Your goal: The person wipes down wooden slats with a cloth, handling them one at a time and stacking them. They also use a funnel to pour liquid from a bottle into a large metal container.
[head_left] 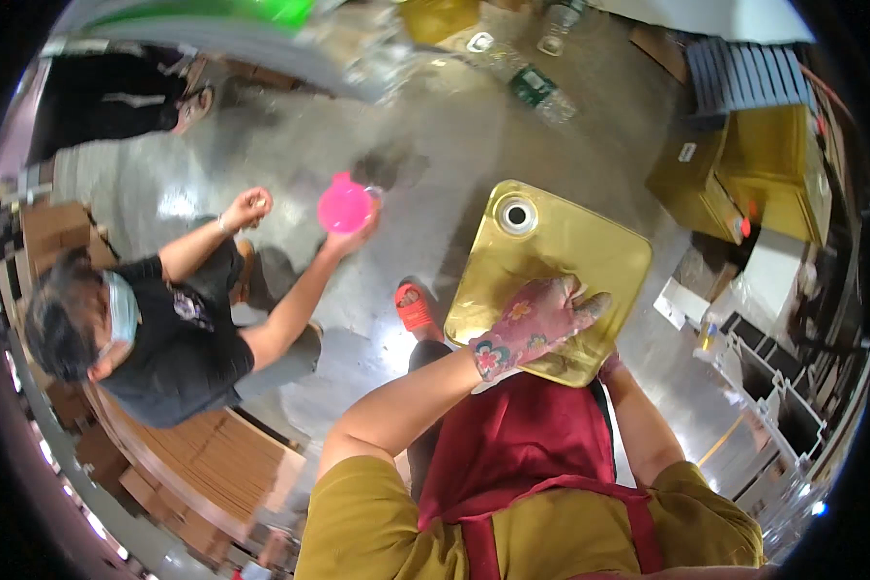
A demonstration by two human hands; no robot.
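Atop the yellow can point(561, 253), the gloved left hand point(536, 324) is laid flat; contents unseen, right hand hidden beneath.

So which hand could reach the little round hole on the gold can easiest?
Probably the left hand: it lies flat on top of the gold can, below the round hole. The right hand is mostly hidden under the can's near edge.

A mustard-yellow short-sleeved top is worn, with the forearms left bare. Over it a dark red apron is tied, its straps crossing the chest and waist. The left hand point(536, 324) is covered by a pink glove printed with flowers. The right hand point(609, 365) is mostly hidden. An orange-red sandal point(416, 307) is seen on one foot.
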